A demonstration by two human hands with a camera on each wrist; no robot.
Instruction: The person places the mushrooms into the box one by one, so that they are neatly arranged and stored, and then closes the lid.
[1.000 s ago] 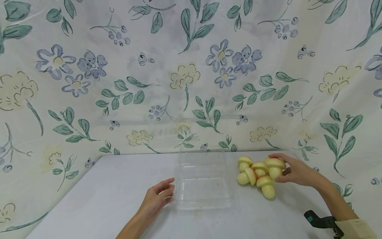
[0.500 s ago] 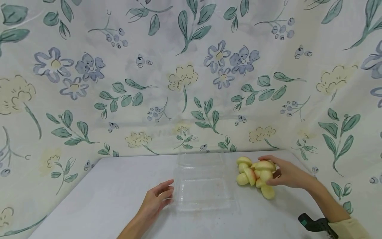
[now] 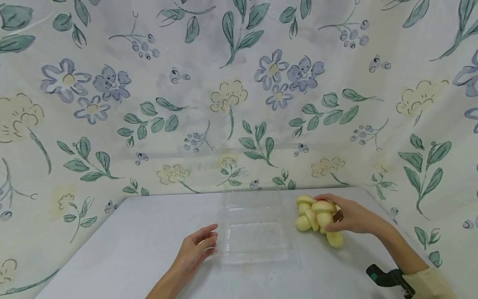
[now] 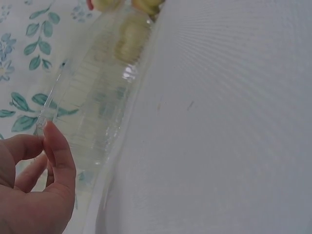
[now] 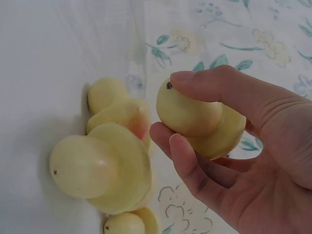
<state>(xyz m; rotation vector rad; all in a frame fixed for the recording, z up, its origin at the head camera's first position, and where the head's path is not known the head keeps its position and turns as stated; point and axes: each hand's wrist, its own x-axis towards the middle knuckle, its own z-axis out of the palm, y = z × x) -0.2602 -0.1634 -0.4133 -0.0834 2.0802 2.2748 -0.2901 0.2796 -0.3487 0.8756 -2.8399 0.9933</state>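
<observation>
My right hand (image 3: 352, 214) holds a pale yellow toy mushroom (image 3: 324, 207) above several others like it. In the right wrist view, the thumb lies along the stem of the held mushroom (image 5: 187, 112) and the fingers curl beneath. Below it, a loose toy mushroom (image 5: 85, 165) lies on its side, its stem end showing a dark dot. A clear plastic container (image 3: 257, 245) stands left of the mushrooms. At its left side is my left hand (image 3: 194, 249). The left wrist view has this hand's thumb and a finger pinching the edge of the container (image 4: 92, 102).
Beneath everything is a white table (image 3: 149, 232). A floral cloth (image 3: 231, 104) hangs behind its far edge. On my right wrist sits a black strapped device (image 3: 388, 278) near the table's right side.
My right hand has moved left with the held toy mushroom, which now overlaps the others more. The left hand and the container have stayed in place.
</observation>
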